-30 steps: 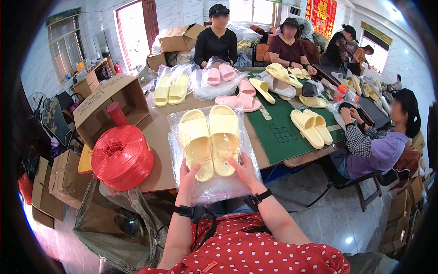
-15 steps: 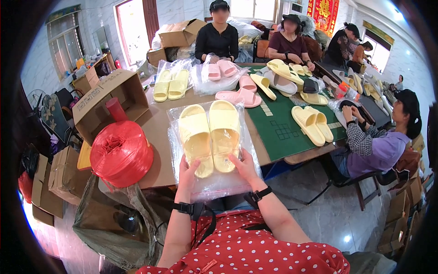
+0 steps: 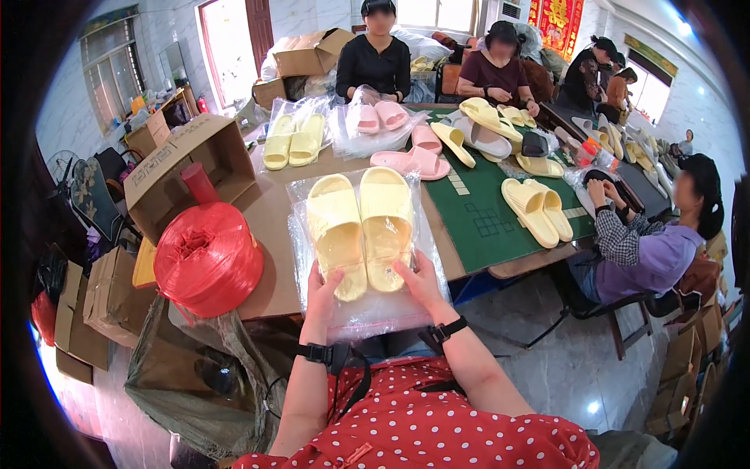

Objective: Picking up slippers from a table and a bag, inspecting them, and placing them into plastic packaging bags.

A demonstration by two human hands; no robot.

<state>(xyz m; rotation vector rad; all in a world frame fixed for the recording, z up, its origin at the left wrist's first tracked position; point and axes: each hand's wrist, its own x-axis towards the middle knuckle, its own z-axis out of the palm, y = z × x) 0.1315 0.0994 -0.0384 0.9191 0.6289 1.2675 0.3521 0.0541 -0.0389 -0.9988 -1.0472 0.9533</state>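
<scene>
A pair of pale yellow slippers [image 3: 364,215] lies side by side in a clear plastic bag [image 3: 426,227], over a stack of similar clear bags at the table's near edge. My left hand [image 3: 319,293] grips the left side of the bagged pair near one heel, thumb on top. On the other side, my right hand [image 3: 422,283] holds the bag by the other heel, its thumb also on top. The fingers under the bag are hidden. Beyond it lie pink slippers [image 3: 414,162], and another bagged yellow pair [image 3: 294,142] is at the far left.
Left of the bags sit a big red twine roll [image 3: 208,258] and an open cardboard box [image 3: 183,160]. Yellow slippers [image 3: 536,213] lie on a green mat [image 3: 476,238] at right. Co-workers sit across the table and on the right; a sack [image 3: 199,399] hangs by the near left edge.
My hands keep the same hold on the bagged slippers. The view has shifted slightly. Across the table, a co-worker's hand has risen with clear plastic, and another co-worker's head has tipped down.
</scene>
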